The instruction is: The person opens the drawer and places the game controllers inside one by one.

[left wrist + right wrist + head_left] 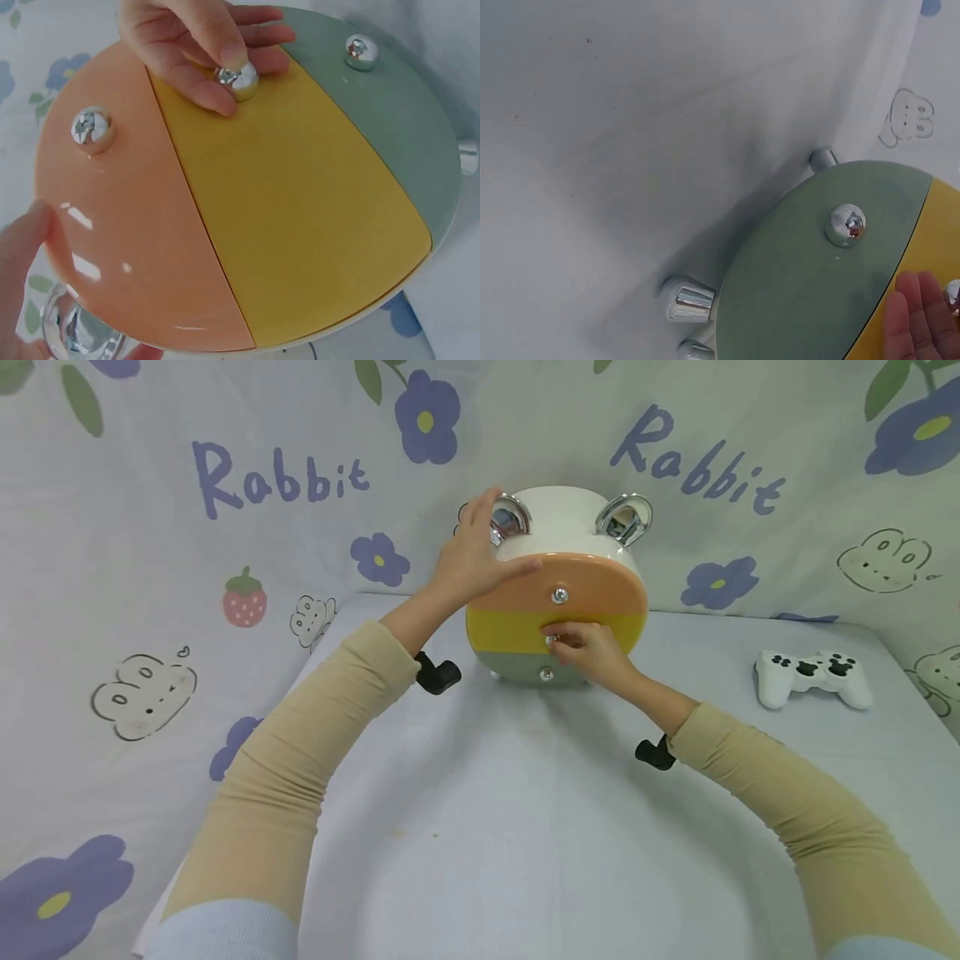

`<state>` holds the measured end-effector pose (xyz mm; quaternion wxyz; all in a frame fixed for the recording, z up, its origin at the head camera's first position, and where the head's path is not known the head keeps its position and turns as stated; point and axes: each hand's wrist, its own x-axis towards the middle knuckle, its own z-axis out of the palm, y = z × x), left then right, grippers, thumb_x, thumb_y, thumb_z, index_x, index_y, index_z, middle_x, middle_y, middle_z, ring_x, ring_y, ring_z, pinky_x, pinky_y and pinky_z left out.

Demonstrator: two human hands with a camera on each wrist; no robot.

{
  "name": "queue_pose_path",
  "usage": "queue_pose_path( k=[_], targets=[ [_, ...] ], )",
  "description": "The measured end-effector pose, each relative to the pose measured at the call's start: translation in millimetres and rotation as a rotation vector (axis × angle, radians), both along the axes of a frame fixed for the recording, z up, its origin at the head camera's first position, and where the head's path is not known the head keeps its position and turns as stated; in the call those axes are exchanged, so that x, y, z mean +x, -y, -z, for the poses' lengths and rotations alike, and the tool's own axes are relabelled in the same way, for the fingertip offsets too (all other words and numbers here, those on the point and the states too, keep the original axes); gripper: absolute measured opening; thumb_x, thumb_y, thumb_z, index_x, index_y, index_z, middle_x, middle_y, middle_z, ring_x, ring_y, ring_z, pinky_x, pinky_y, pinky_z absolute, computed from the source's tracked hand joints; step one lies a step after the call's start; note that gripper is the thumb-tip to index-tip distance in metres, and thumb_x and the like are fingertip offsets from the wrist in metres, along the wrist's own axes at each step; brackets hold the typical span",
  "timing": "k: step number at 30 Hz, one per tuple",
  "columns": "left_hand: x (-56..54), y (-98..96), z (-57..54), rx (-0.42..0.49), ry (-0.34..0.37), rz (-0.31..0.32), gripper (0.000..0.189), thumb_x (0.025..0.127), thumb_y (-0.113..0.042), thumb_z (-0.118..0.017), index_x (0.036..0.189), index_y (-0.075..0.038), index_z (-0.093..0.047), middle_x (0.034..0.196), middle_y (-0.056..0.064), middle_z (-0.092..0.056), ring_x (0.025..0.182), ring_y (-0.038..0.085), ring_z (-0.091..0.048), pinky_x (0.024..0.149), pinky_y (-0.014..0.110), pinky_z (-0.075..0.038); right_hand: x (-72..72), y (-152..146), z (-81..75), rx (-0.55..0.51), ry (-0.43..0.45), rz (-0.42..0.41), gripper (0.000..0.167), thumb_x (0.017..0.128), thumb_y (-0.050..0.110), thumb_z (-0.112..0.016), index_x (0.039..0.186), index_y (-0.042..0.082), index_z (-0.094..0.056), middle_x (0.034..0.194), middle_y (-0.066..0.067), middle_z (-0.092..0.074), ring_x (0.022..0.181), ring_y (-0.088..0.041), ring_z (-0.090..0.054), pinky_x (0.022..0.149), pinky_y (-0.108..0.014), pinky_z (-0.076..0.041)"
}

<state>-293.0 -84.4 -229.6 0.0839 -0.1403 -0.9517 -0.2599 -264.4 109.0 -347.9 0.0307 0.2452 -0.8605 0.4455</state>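
Note:
A small round drawer cabinet stands at the back of the table, with a white body and orange, yellow and green fronts. My left hand holds its upper left side, thumb against the orange front and fingers around the left chrome ear. With thumb and fingers, my right hand pinches the chrome knob of the yellow drawer. That drawer looks flush with its neighbours. In the right wrist view the green front shows its knob untouched; the right hand is partly cut off there.
A white game controller lies on the table right of the cabinet. Behind stands a cloth backdrop printed with flowers and rabbits. A white cloth covers the table. Black wrist mounts stick out below both wrists.

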Motion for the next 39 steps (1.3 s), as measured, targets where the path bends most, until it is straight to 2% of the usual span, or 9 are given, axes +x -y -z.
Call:
queue_pose_path(
  k=[4,7,12,16,18,23,26,34,39],
  targets=[
    [-0.5,-0.2,-0.4,0.000,0.007,-0.002,0.103,0.072,-0.058,-0.066,0.147,-0.020,-0.006,0.152,0.004,-0.011,0.132,0.027,-0.032,0.102,0.048,-0.032,-0.2,-3.8,-1.7,0.008,0.047,-0.012,0.028,0.089,0.008,-0.059,0.115,0.001,-0.062,0.094,-0.017,-0.066,0.071,-0.031,-0.060,0.059,-0.020,-0.046],
    [-1.2,0.0,-0.3,0.004,0.022,-0.004,0.103,0.072,-0.058,-0.066,0.147,-0.022,-0.005,0.152,0.003,-0.009,0.131,0.030,-0.033,0.103,0.048,-0.032,3.5,-6.6,-5.9,-0.003,0.036,-0.012,0.028,0.088,0.007,-0.060,0.115,0.000,-0.062,0.096,-0.018,-0.066,0.070,-0.034,-0.061,0.060,-0.019,-0.048],
    [-2.3,1.1,-0.4,0.005,0.036,-0.009,0.104,0.071,-0.059,-0.067,0.147,-0.023,-0.005,0.153,0.003,-0.009,0.128,0.033,-0.037,0.102,0.047,-0.033,12.6,-10.5,-24.0,-0.016,-0.074,0.032,0.026,0.086,0.003,-0.061,0.111,-0.003,-0.064,0.095,-0.019,-0.067,0.065,-0.031,-0.064,0.059,-0.017,-0.050],
    [-3.5,1.9,-1.2,0.002,0.038,-0.010,0.101,0.073,-0.059,-0.065,0.147,-0.023,-0.005,0.153,0.002,-0.009,0.130,0.030,-0.036,0.103,0.047,-0.032,15.4,-11.9,-37.9,-0.048,-0.154,0.040,0.025,0.084,0.001,-0.063,0.109,-0.002,-0.065,0.091,-0.018,-0.068,0.063,-0.028,-0.064,0.057,-0.015,-0.049],
    [-4.4,2.0,-1.6,0.006,0.041,-0.012,0.098,0.075,-0.059,-0.063,0.147,-0.023,-0.006,0.153,0.001,-0.010,0.130,0.029,-0.035,0.104,0.046,-0.032,15.4,-11.8,-43.2,-0.064,-0.171,0.039,0.025,0.083,0.001,-0.064,0.108,-0.002,-0.066,0.087,-0.019,-0.068,0.062,-0.028,-0.064,0.057,-0.014,-0.049],
    [-6.6,2.0,-2.7,0.017,0.049,-0.017,0.092,0.079,-0.059,-0.058,0.147,-0.023,-0.008,0.152,0.000,-0.013,0.131,0.028,-0.033,0.105,0.046,-0.030,11.9,-11.4,-51.1,-0.083,-0.182,0.023,0.029,0.083,0.002,-0.064,0.112,-0.001,-0.064,0.089,-0.020,-0.068,0.061,-0.030,-0.064,0.056,-0.013,-0.048],
    [-8.2,1.7,-3.1,0.019,0.048,-0.019,0.089,0.080,-0.057,-0.057,0.147,-0.023,-0.009,0.152,0.000,-0.015,0.131,0.027,-0.033,0.105,0.045,-0.030,9.2,-11.4,-54.2,-0.065,-0.180,0.027,0.030,0.083,0.003,-0.065,0.113,0.000,-0.064,0.095,-0.019,-0.067,0.062,-0.028,-0.064,0.056,-0.012,-0.048],
    [-11.0,0.2,-6.1,0.014,0.043,-0.026,0.088,0.080,-0.054,-0.060,0.146,-0.022,-0.012,0.149,-0.001,-0.023,0.129,0.024,-0.037,0.104,0.042,-0.032,4.4,-9.0,-59.9,0.027,-0.157,0.038,0.031,0.083,0.008,-0.066,0.114,0.003,-0.064,0.087,-0.016,-0.069,0.062,-0.025,-0.065,0.056,-0.014,-0.047],
    [-13.2,0.9,-10.1,0.027,0.071,-0.020,0.090,0.077,-0.054,-0.064,0.145,-0.023,-0.014,0.148,-0.002,-0.027,0.130,0.020,-0.035,0.104,0.040,-0.032,0.6,-6.0,-60.4,0.058,-0.161,0.025,0.030,0.084,0.008,-0.065,0.113,0.001,-0.063,0.081,-0.017,-0.068,0.063,-0.027,-0.064,0.055,-0.014,-0.046]
  ],
)
